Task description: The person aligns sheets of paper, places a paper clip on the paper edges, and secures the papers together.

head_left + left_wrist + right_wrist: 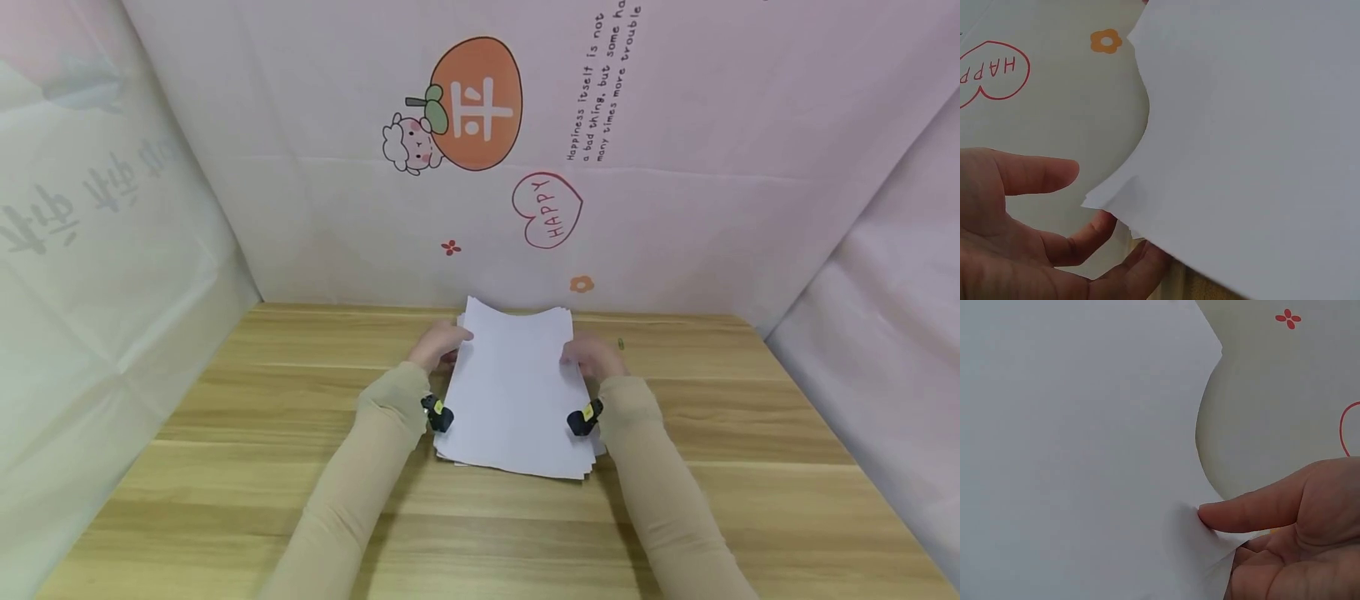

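A stack of white paper sheets [517,392], edges slightly uneven, lies over the wooden table, its far end bowed upward at the corners. At its right edge my right hand [594,354] pinches the sheets; in the right wrist view the thumb [1247,512] presses on top, with fingers underneath. On the left edge, my left hand [438,343] has its fingertips [1100,228] under the sheets' corner. The left thumb [1044,174] stands apart from the paper in the left wrist view. The sheets hide part of both hands' fingers.
A small green loop, like a paper clip [621,343], lies on the table [750,467] right of the right hand. A printed white cloth [360,233] hangs behind the table, with more cloth at both sides.
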Demonstrator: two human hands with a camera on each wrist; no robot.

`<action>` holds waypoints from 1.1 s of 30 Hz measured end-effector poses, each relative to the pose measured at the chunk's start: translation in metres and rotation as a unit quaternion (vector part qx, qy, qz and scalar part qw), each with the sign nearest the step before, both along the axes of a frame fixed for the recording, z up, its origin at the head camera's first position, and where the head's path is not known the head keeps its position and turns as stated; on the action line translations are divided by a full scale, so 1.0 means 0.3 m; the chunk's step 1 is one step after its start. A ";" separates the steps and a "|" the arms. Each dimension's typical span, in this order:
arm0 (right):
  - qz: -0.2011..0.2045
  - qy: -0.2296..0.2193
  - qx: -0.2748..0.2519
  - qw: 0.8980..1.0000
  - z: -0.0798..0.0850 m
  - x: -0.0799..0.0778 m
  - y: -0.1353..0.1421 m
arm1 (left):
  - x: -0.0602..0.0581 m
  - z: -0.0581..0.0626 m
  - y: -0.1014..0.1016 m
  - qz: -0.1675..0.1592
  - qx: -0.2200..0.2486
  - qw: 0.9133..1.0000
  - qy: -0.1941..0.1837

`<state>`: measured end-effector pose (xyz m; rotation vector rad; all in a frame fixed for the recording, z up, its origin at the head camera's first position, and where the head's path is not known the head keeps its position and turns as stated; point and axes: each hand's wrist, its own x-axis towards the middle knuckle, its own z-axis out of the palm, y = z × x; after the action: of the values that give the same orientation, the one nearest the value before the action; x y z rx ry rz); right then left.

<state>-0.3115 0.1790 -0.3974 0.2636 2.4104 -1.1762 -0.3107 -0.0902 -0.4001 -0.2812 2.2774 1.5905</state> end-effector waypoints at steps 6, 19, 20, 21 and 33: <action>0.001 -0.001 -0.029 1.000 -0.020 -0.004 0.008 | -0.002 -0.004 -0.004 -0.003 0.001 1.000 0.006; 0.005 -0.011 -0.091 0.996 -0.019 -0.012 -0.004 | 0.009 -0.009 -0.006 0.000 -0.027 0.999 0.036; 0.006 -0.010 -0.101 0.995 -0.020 -0.014 -0.007 | 0.008 -0.010 -0.006 0.003 -0.025 0.999 0.034; 0.007 -0.009 -0.113 0.993 -0.020 -0.015 -0.011 | 0.008 -0.010 -0.007 0.005 -0.022 0.999 0.032; 0.003 -0.007 -0.175 0.985 -0.028 -0.020 -0.020 | -0.001 -0.032 -0.011 0.000 -0.003 1.000 0.022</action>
<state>-0.3174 0.1730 -0.4057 0.1520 2.1406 -1.5576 -0.3109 -0.0937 -0.4098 -0.2489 2.3147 1.6059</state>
